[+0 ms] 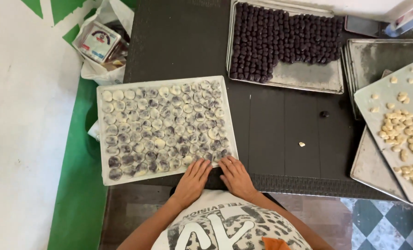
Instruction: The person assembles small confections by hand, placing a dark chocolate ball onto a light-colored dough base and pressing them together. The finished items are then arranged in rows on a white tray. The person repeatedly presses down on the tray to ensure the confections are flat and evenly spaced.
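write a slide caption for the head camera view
Both hands, left hand and right hand, rest at the near edge of a white tray of filled dough rounds on a dark table.

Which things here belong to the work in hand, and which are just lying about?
In hand:
left hand
right hand
white tray of flattened filled dough rounds
metal tray of dark purple balls
board of pale dough pieces

Lying about:
plastic bag with a packet
stray dough crumb
stacked empty metal trays

Dark table (271,125), green-white wall (26,139), perhaps checkered floor (382,222)
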